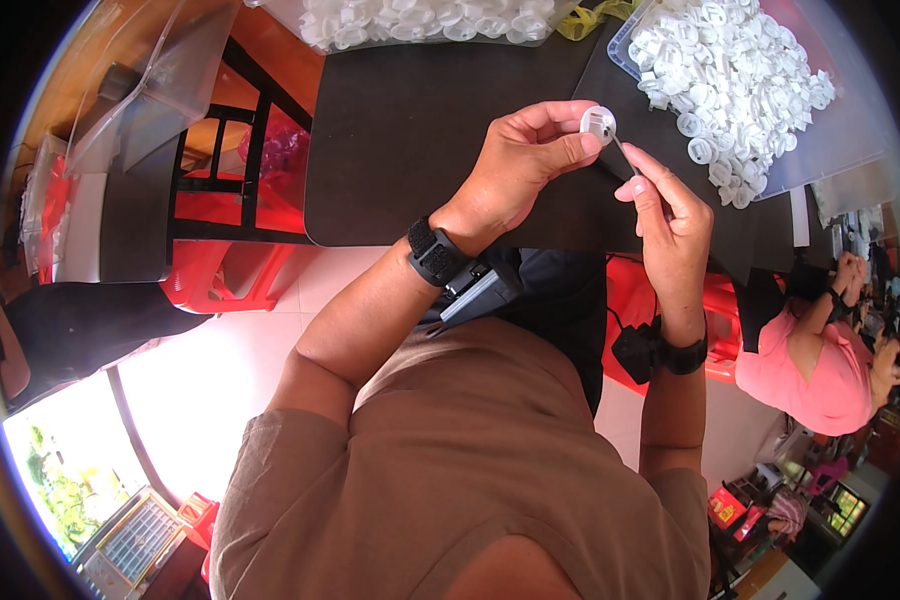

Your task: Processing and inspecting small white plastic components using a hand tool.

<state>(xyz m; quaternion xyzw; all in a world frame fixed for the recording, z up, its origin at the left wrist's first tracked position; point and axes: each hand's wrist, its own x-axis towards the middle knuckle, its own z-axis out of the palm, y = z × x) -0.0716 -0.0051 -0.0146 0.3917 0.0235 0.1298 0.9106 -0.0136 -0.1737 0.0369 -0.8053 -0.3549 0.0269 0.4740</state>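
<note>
Between the thumb and fingers of my left hand (532, 155) is a small round white plastic part (597, 122), held up above the dark table. My right hand (670, 205) pinches a thin metal tool (625, 156), whose tip meets the right side of the round part; what kind of tool it is, I cannot tell. Close by on the right, many similar white parts (720, 80) lie heaped on a clear plastic tray (830, 150).
A clear bag of white parts (430, 20) lies along the far edge of the dark table (400, 130). Beside it is a yellow plastic bag (595, 18). Red stools (235, 275) stand below the table. A person in a pink shirt (815, 375) works at the right.
</note>
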